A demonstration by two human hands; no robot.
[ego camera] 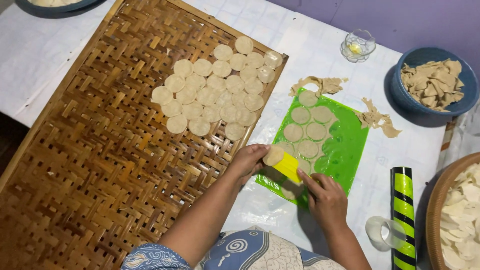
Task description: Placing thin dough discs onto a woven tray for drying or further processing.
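head view: the left hand [248,159] pinches a thin round dough disc [273,155] in its fingers at the near left edge of the green mat [350,145], while the right hand [326,196] grips a yellow scraper [287,166] whose blade lies under that disc. more cut discs lie on the mat and in overlapping rows on the woven bamboo tray [100,150], both resting on the white surface [310,50]. judged from its look, the disc is light, soft, limp and easily torn or stretched, so it is best supported from below and held gently at the rim.
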